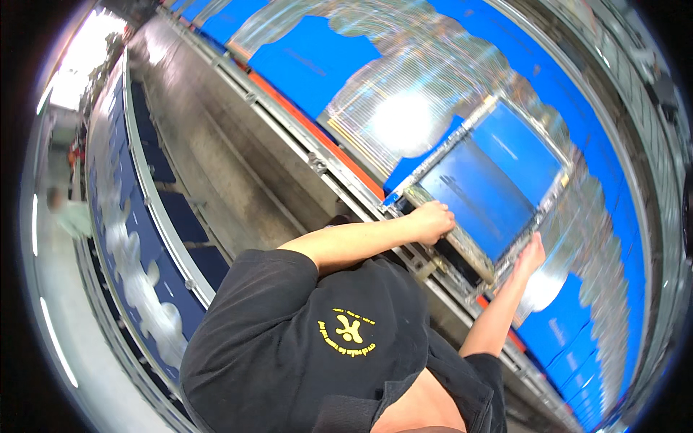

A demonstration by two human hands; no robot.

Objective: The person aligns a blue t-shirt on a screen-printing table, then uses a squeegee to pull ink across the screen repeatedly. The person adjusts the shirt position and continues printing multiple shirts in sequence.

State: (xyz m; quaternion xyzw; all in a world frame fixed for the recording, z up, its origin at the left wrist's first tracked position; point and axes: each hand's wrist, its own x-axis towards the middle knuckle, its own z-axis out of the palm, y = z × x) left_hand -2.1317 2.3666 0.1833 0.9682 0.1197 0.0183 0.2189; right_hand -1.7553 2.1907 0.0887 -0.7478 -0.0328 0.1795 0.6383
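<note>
A rectangular screen-printing frame (pixel 473 270) with taped, worn edges lies tilted across the long table in front of me. Blue shows through its panel (pixel 523 141), and the nearer half looks darker, with a small smudge of dark marks. My left hand (pixel 432 222) is closed over the frame's near edge, toward its left corner. Along the right side, my right hand (pixel 533 254) grips the edge, its fingers partly hidden. Beneath and around the frame lie blue sheets (pixel 299 65) of what looks like fabric, beside shiny, scallop-edged striped areas (pixel 390 79).
A metal rail (pixel 317 164) with an orange-red strip (pixel 346 167) runs along the table's near edge. Behind me on the left stands another long table with dark blue pieces (pixel 170 278). A concrete aisle (pixel 209 144) lies between them. A blurred person (pixel 71 215) stands at far left.
</note>
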